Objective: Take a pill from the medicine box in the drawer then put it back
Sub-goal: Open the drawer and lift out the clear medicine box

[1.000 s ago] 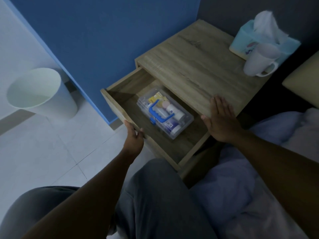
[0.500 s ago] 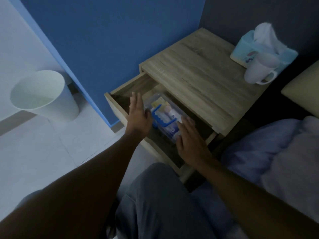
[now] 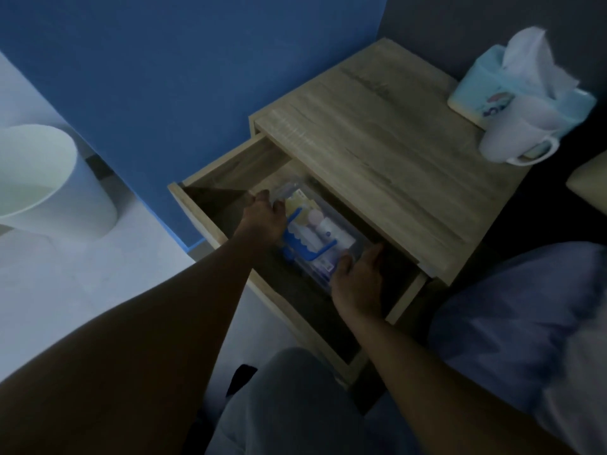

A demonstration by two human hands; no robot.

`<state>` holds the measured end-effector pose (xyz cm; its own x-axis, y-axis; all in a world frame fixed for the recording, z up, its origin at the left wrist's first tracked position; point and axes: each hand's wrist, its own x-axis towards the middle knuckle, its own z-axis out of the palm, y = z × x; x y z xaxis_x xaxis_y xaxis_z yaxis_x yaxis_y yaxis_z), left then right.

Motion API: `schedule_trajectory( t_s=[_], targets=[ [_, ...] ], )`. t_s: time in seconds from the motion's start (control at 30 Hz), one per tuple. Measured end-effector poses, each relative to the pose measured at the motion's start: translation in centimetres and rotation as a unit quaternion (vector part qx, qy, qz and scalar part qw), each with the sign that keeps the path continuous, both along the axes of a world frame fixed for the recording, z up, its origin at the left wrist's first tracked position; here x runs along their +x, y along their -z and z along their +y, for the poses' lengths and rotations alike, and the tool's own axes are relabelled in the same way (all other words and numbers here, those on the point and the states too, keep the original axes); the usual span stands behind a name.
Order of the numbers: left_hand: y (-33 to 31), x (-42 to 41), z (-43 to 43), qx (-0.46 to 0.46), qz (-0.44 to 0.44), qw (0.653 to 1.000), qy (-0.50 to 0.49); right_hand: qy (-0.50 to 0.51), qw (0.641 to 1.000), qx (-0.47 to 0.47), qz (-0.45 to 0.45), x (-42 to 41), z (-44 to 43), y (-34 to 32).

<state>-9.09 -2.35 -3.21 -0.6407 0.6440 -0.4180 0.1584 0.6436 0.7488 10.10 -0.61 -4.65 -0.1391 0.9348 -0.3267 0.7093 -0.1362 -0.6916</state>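
Observation:
A clear plastic medicine box point(image 3: 317, 233) with a blue handle lies in the open wooden drawer point(image 3: 210, 221) of the bedside table. Bottles and packets show through its lid. My left hand point(image 3: 264, 216) is inside the drawer, fingers curled round the box's far left end. My right hand point(image 3: 358, 282) grips the near right end of the box. Both hands hold the box, which still rests low in the drawer. No single pill is visible.
On the tabletop point(image 3: 377, 136) at the back right stand a white mug point(image 3: 515, 137) and a light blue tissue box point(image 3: 492, 90). A white bin point(image 3: 46, 182) sits on the floor at left. Bedding point(image 3: 525, 323) lies at right, my knee point(image 3: 289, 405) below.
Both hands left the drawer front and the tabletop, reached into the drawer and closed on the two ends of the medicine box.

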Motion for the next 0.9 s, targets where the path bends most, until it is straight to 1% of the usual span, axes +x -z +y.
schedule_trajectory(
  t_s=[0.2,0.27,0.37,0.5,0.73,0.8,0.9],
  targets=[
    [-0.4,0.0,-0.4,-0.016,0.027,0.999,-0.03,0.089,0.993,-0.016,0.076,-0.8,-0.5,0.0],
    [-1.2,0.0,-1.2,-0.008,0.03,0.999,-0.04,0.101,0.988,-0.037,0.111,-0.1,-0.4,-0.5],
    [-3.0,0.1,-2.5,-0.001,0.03,0.999,-0.046,0.092,0.981,-0.066,0.161,1.1,-0.8,-1.8],
    [-6.3,0.4,-3.8,-0.013,0.032,0.997,-0.074,0.068,0.967,-0.103,0.221,2.0,-1.5,-5.1],
    [-13.1,1.2,-4.1,-0.034,0.145,0.987,-0.067,0.038,0.962,-0.093,0.253,3.2,-1.0,-10.6],
    [-14.7,1.4,-3.9,-0.032,0.173,0.982,-0.068,0.037,0.963,-0.077,0.256,3.4,-0.3,-11.8],
    [-16.6,1.3,-2.9,-0.004,0.182,0.981,-0.07,0.05,0.96,-0.058,0.269,3.6,1.1,-13.5]
  ],
)
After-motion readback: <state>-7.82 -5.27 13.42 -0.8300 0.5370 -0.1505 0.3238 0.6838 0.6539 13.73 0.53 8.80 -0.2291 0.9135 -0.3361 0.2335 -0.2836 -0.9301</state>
